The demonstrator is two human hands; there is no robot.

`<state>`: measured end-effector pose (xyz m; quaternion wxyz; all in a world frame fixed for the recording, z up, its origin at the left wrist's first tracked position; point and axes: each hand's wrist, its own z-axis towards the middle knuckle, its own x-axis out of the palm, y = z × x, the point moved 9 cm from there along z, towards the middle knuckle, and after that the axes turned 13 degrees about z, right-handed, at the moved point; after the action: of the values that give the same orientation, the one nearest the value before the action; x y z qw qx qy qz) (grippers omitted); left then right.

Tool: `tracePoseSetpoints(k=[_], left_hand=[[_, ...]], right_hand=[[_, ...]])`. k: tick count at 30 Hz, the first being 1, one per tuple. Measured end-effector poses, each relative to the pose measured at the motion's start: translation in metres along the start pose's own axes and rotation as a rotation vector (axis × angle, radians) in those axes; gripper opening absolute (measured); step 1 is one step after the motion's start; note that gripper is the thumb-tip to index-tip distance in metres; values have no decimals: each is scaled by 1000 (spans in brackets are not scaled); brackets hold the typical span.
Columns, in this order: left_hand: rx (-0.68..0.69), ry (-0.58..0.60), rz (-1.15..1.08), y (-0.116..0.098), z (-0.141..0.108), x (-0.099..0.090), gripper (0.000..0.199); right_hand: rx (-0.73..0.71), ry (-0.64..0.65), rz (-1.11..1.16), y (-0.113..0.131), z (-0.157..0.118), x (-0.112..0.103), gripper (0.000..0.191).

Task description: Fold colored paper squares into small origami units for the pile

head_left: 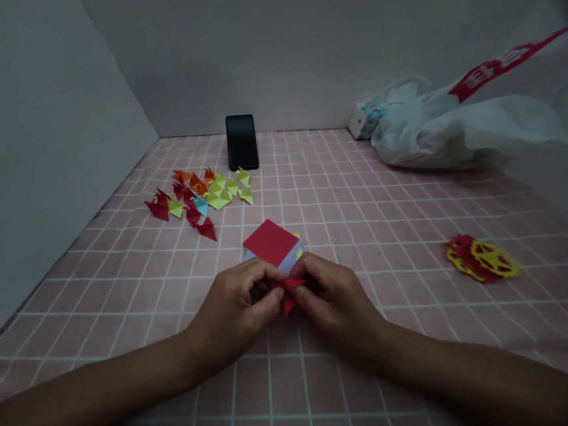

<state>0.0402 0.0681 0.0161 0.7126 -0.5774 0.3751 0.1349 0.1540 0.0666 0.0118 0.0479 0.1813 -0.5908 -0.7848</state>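
Between my two hands is a small piece of folded red paper [288,295], pointed at its lower end and at its right. My left hand [245,300] pinches it from the left with thumb and fingers. From the right, my right hand [329,295] grips the same paper between thumb and forefinger. Just beyond the fingers lies a stack of paper squares [270,240], red on top, with lavender and yellow edges showing beneath. My knuckles hide the stack's near part.
Several folded paper cranes [196,194] in red, orange, yellow-green and blue lie at the back left. A black phone [242,142] stands behind them. Red and yellow paper cut-outs [484,259] are at right. A white plastic bag [426,129] and a small box [361,122] sit back right.
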Motion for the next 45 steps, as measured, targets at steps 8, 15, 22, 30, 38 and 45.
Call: tracePoseSetpoints(k=[8, 15, 22, 30, 38, 45], left_hand=[[-48, 5, 11, 4, 1, 0, 15], [-131, 19, -146, 12, -1, 4, 12], [-129, 64, -209, 14, 2, 7, 14], [-126, 101, -234, 8, 3, 8, 10], [-143, 94, -254, 15, -1, 12, 11], [-111, 28, -81, 9, 0, 3, 13]], right_hand=[[-25, -2, -9, 2, 2, 0, 20], [-37, -8, 42, 5, 1, 0, 16], [-105, 17, -20, 9, 2, 1, 18], [-58, 1, -7, 9, 3, -2, 15], [-36, -4, -5, 5, 1, -1, 18], [-29, 14, 34, 4, 0, 2, 17]])
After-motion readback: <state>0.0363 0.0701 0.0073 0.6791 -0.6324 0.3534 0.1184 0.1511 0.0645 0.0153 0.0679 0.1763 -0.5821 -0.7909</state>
